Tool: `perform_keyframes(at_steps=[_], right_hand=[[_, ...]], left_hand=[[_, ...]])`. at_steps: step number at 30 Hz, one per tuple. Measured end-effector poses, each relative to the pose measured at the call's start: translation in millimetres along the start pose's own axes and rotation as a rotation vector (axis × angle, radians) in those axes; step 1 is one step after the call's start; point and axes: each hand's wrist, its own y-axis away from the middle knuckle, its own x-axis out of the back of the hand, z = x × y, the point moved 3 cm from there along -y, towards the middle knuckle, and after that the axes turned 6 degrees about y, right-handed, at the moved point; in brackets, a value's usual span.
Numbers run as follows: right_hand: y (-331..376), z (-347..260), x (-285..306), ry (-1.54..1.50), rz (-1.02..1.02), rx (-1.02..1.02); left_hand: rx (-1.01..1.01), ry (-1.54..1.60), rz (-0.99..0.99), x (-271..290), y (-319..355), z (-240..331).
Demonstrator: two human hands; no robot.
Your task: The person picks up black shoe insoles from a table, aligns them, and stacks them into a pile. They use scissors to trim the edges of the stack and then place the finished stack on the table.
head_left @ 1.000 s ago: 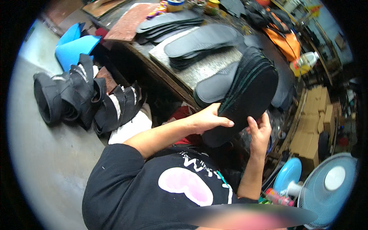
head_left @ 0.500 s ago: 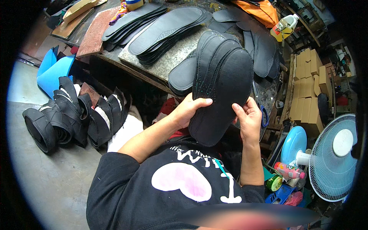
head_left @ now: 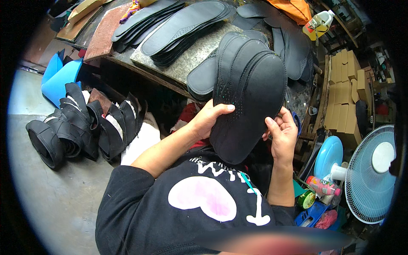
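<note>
A fanned stack of black shoe insoles (head_left: 255,93), with stitched edges and small perforations, is held upright in front of my chest. My left hand (head_left: 212,117) grips its left side, thumb across the front and fingers hidden behind. At the right edge, my right hand (head_left: 281,129) pinches the front insole between thumb and fingers. Just behind on the bench lies another small pile of insoles (head_left: 202,78). A taller insole pile (head_left: 185,29) rests on a speckled stone slab (head_left: 144,59), with one more pile (head_left: 144,23) to its left.
Rolled black pieces (head_left: 68,136) stand at the left beside blue sheets (head_left: 66,76). More insoles (head_left: 293,51) lie on the bench's right part. A fan (head_left: 372,174), a pink bottle (head_left: 323,185), cardboard boxes (head_left: 342,93) and a yellow liquid jug (head_left: 318,25) are at the right.
My right hand has moved slightly right, drawing the front insole's edge outward, so the stack is fanned a little wider. My left hand keeps its grip.
</note>
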Motion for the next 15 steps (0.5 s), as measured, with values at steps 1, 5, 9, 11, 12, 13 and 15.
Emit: perform_keyframes(at_steps=[1,5,9,11,12,13,15], right_hand=[[0.6,0.1,0.6,-0.019,-0.008,0.004],[0.9,0.5,10.7,-0.051,0.079,0.021],[3.5,2.6,16.5,-0.034,0.042,0.005],[5.5,3.2,18.1,-0.028,0.031,0.005],[6.3,3.3,18.7,-0.025,0.031,0.007],[6.9,3.2,19.0,-0.022,0.028,0.008],[8.0,3.3,18.5,-0.013,0.025,0.005]], left_hand=[[-0.013,0.022,-0.006,-0.5,0.5,0.3],[-0.060,0.022,0.001,-1.2,3.1,0.8],[-0.061,0.036,-0.008,-0.8,2.8,-0.1],[-0.057,0.048,-0.015,0.1,2.6,-0.8],[-0.058,0.050,-0.019,0.8,2.6,-0.9],[-0.063,0.054,-0.027,1.4,2.6,-1.0],[-0.067,0.047,-0.019,2.9,2.1,-1.8]])
